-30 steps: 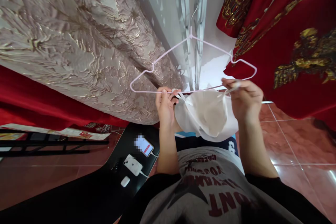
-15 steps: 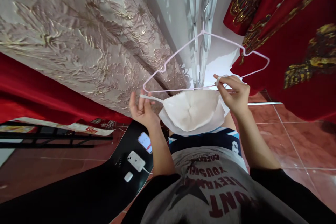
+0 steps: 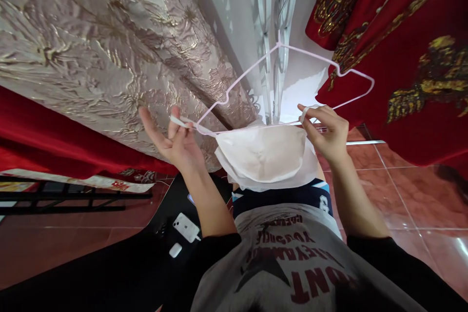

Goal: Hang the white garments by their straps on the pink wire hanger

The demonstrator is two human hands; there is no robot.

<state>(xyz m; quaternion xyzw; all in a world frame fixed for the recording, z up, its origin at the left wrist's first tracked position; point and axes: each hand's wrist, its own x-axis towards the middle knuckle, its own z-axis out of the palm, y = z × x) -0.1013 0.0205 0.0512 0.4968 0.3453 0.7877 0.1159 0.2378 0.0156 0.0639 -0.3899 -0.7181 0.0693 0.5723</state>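
Note:
A white padded garment piece (image 3: 265,156) with thin straps hangs across the bottom bar of a pale pink wire hanger (image 3: 292,83). My left hand (image 3: 175,139) is palm up, pinching the left strap (image 3: 185,123) and pulling it out to the left. My right hand (image 3: 325,129) pinches the right strap (image 3: 306,111) at the hanger's bar. The hanger's hook goes up to a white metal rail (image 3: 272,34).
A beige gold-embroidered cloth (image 3: 109,48) hangs at left, red gold-embroidered garments (image 3: 402,48) at right. A black seat (image 3: 127,263) below left carries a white phone (image 3: 185,227) and a small white case (image 3: 175,250). Red floor tiles (image 3: 409,190) lie at right.
My left hand has moved out to the left, drawing the strap taut away from the hanger's bar. My right hand has risen a little and stayed at the bar.

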